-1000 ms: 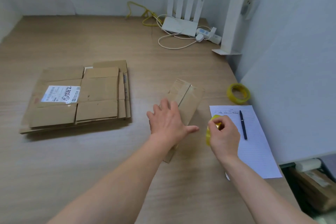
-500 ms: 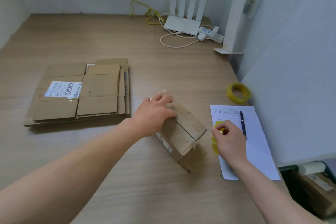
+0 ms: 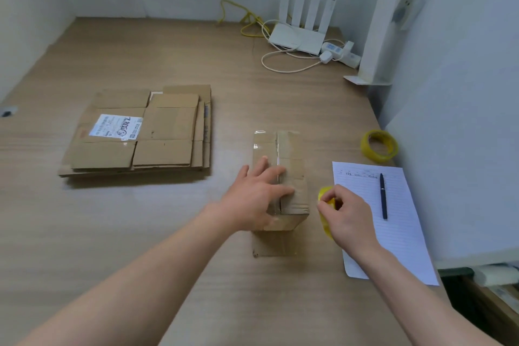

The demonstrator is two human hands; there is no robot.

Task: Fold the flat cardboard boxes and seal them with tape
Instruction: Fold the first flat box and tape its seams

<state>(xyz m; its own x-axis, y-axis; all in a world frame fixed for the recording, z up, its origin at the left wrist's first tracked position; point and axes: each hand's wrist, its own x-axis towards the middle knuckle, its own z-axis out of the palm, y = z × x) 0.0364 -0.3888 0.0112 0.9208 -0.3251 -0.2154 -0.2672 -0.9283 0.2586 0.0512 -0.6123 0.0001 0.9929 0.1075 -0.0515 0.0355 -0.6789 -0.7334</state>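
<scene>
We log small brown folded cardboard box (image 3: 283,177), mid wooden table (image 3: 168,233). Left hand (image 3: 254,199) flat on box top, fingers straight. Right hand (image 3: 348,216), just right of box, pinches yellow tape roll (image 3: 325,205). Left of box: flat cardboard stack (image 3: 140,135). Right: lined paper sheet (image 3: 398,219), black pen (image 3: 383,196), second yellow tape roll (image 3: 379,146).

A small office or home workroom is suggested; a wood-grain bench (image 3: 140,233) is boxed in by pale walls; a white router (image 3: 297,39) with cables is seen at upper centre; lined paper (image 3: 398,233) and a pen (image 3: 383,196) lie at right.
</scene>
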